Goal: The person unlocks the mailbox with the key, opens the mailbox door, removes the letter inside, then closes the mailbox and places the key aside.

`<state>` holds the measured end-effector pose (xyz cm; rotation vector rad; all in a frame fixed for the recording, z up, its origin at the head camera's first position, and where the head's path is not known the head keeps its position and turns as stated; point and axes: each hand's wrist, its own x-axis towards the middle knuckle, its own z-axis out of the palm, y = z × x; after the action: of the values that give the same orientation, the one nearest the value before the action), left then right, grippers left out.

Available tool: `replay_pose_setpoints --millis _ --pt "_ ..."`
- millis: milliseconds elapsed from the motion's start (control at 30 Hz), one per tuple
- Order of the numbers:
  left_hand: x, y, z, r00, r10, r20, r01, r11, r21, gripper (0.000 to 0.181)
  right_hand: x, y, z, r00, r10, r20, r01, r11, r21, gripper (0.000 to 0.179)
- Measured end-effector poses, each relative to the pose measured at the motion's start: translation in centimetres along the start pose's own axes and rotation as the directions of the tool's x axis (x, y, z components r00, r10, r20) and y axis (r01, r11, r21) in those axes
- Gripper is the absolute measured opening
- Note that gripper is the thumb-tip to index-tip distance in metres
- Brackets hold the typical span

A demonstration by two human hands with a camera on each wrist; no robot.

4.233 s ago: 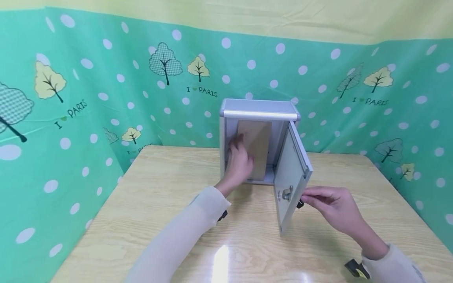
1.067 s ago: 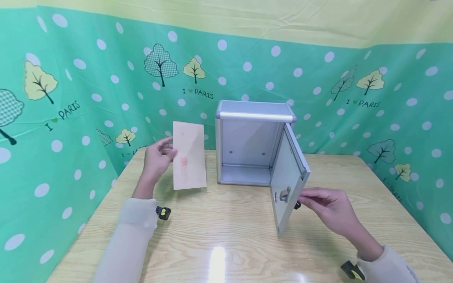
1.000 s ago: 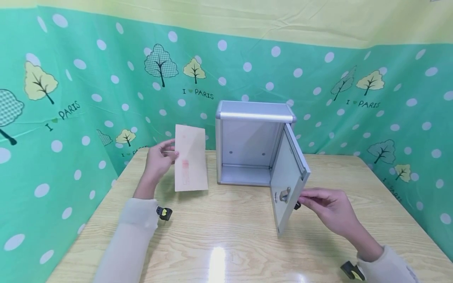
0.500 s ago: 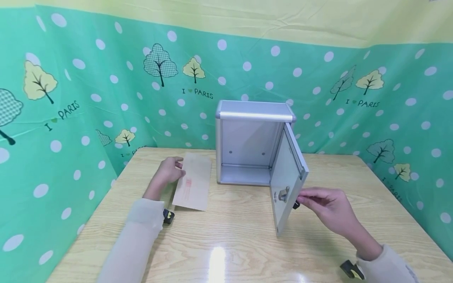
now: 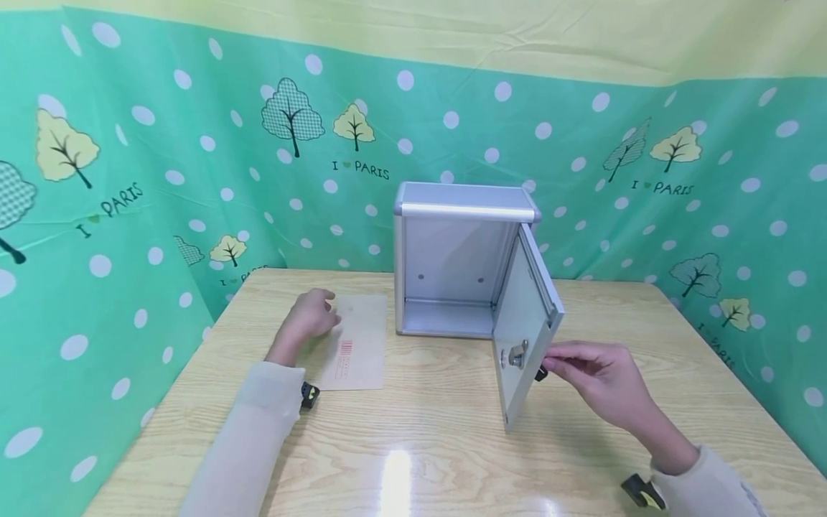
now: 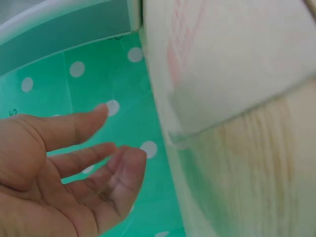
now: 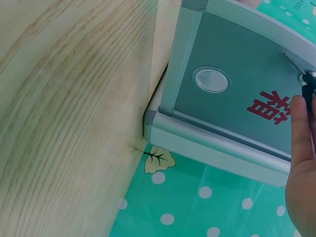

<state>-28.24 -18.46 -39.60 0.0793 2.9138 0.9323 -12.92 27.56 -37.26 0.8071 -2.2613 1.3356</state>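
A tan envelope (image 5: 362, 337) with a red printed mark lies flat on the table, left of a silver-grey metal box (image 5: 465, 201). My left hand (image 5: 311, 316) hovers at its left edge with fingers loosely bent. In the left wrist view that hand is apart from the envelope (image 6: 237, 64), holding nothing. The box's door (image 5: 526, 323) stands swung out, with the lock's metal latch (image 5: 518, 355) on its inner face. My right hand (image 5: 601, 377) pinches the black-headed key (image 7: 308, 86) in the lock on the door's outer side. A second key (image 7: 293, 61) shows beside it.
The box's interior (image 5: 446, 258) is bare, with two small holes in its back wall. The wooden table (image 5: 452, 459) ends at the back against a green dotted curtain (image 5: 213, 129). The opened door juts forward over the table.
My left hand drew the envelope out of the box, carried it left, lowered it flat onto the table and let go. My right hand has stayed at the door's key.
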Motion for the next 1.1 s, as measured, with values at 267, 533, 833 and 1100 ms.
replay_pose_setpoints --millis 267,533,833,1100 --pt "-0.6 2.1 -0.1 0.971 0.178 -0.161 -0.192 0.979 -0.074 0.058 0.1 0.1 0.1 1.0 -0.027 0.002 0.026 0.999 0.021 0.037" --pt "-1.3 6.1 2.5 0.903 0.335 -0.269 -0.387 0.906 -0.171 0.05 0.1 0.2 0.1 0.999 -0.047 0.013 0.047 0.998 0.029 0.037" --pt "-1.5 7.9 5.3 0.823 0.383 -0.419 -0.533 0.775 -0.34 0.043 0.1 0.2 0.3 0.999 -0.048 0.008 0.048 0.998 0.032 0.037" --pt "-1.6 8.9 5.7 0.827 0.312 -0.468 -0.506 0.776 -0.378 0.039 0.2 0.1 0.7 0.998 -0.069 0.007 0.069 0.997 0.046 0.037"
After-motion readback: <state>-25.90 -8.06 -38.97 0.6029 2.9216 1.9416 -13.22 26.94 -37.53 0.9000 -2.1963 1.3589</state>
